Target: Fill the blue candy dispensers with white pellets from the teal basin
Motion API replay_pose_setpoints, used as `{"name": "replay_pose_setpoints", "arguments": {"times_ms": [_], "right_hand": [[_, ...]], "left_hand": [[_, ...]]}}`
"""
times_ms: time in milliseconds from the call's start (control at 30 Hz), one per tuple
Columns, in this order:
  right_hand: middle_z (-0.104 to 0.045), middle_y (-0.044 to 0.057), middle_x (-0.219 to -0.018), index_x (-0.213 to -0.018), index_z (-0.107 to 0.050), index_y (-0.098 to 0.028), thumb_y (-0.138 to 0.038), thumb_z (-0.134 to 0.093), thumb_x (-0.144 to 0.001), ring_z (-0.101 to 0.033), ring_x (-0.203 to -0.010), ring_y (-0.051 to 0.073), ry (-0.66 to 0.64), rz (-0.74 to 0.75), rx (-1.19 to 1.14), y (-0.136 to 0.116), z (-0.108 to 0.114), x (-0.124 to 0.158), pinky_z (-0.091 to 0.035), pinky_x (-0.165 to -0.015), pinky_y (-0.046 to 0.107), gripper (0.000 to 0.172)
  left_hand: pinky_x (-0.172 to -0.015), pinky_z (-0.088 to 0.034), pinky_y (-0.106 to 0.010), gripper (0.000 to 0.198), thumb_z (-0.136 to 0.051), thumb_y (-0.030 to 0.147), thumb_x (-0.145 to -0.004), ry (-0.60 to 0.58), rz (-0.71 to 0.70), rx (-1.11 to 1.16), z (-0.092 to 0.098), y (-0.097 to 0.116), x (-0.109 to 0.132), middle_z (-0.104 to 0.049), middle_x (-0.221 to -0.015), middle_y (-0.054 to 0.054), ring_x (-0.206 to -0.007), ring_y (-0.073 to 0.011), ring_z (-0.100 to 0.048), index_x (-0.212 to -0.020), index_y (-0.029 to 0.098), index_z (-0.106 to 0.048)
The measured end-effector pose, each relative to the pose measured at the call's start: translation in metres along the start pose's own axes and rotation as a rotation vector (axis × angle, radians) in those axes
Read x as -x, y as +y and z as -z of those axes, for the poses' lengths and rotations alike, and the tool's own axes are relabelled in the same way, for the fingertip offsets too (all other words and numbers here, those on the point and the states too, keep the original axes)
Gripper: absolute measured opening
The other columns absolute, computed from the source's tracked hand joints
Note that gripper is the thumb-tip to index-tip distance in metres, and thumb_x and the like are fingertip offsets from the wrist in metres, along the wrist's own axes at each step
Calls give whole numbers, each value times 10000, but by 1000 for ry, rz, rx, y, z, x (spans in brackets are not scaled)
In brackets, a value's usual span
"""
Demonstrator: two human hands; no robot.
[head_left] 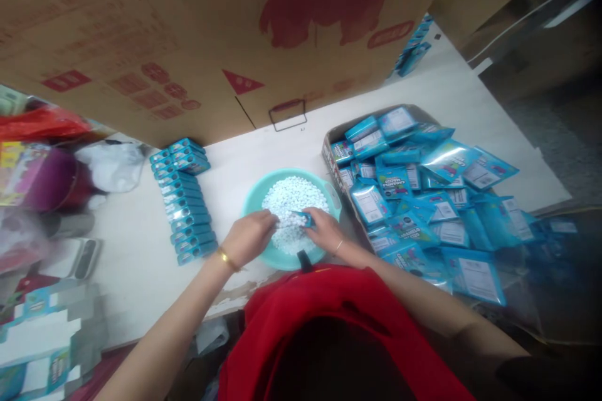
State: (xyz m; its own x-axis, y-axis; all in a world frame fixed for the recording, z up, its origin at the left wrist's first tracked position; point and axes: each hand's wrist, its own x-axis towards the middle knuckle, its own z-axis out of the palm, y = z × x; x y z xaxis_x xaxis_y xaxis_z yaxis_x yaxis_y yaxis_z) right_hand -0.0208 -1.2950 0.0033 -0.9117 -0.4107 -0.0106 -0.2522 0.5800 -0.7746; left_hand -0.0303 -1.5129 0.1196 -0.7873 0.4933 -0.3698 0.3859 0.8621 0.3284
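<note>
- Right hand [324, 229] has its fingers pinched on a little blue piece [308, 219], right over the bowl. Packet or box? Too blurry for me to say.
- Left hand [249, 237] is opposite, fingers bunched narrow. Can't tell from where I'm standing if there's anything in them.
- Under both hands are the small white balls [294, 191], heaped in a pale green bowl [253, 197]. If that pinch slips, I reckon the blue piece drops straight into the pile. A careless knuckle could flick some balls out, and they look round enough to roll.
- The bowl sits close to the near edge of the worktop [228, 169], right by the red top [305, 301]. Lean in or snag the rim and it could tip, imo.
- On the right, a cardboard tray [333, 169] is piled with shiny blue bags [395, 182], some poking past its side. They look slick, so an elbow knock might send a few sliding.
- Over left, small blue boxes [188, 200] stand in a row. A wide swing of the left forearm could topple them.
</note>
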Motion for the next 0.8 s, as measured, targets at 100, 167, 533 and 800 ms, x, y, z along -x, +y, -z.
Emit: {"name": "replay_pose_setpoints", "arguments": {"times_ms": [100,167,533,800], "right_hand": [[-634,107,-1094,-1134,-521,-191,-169,-592,-781,-598,-1017,249,14,60,27,2,-7,1,-499,-873,399,361],[-633,106,-1101,-1141,-518,-195,-171,-596,-778,-594,-1026,246,19,82,33,5,-9,2,-499,-875,393,372],[-649,64,-1091,-1154,-547,-215,-308,-591,-834,-612,-1040,205,5,25,-205,-24,18,18,-496,-895,344,337],[-462,111,-1375,-1364,-380,-239,-269,-505,-841,-413,-1300,277,103,38,143,27,111,38,-340,-1091,485,539]], "left_hand": [[-656,-460,-327,195,-420,124,-884,-41,16,-269,18,37,-2,-607,-894,-89,-816,-226,-574,-920,156,-609],[-645,-462,-333,240,-403,72,-868,-45,21,-355,32,55,3,-606,-904,-87,-794,-227,-576,-939,162,-614],[-759,-505,-336,437,-517,415,-872,107,-179,43,-3,21,-4,-522,-1222,-128,-978,-238,-591,-1225,170,-434],[-690,-449,-274,188,-516,327,-864,288,-89,189,7,-7,-9,-559,-892,-44,-769,-163,-543,-990,189,-503]]}}
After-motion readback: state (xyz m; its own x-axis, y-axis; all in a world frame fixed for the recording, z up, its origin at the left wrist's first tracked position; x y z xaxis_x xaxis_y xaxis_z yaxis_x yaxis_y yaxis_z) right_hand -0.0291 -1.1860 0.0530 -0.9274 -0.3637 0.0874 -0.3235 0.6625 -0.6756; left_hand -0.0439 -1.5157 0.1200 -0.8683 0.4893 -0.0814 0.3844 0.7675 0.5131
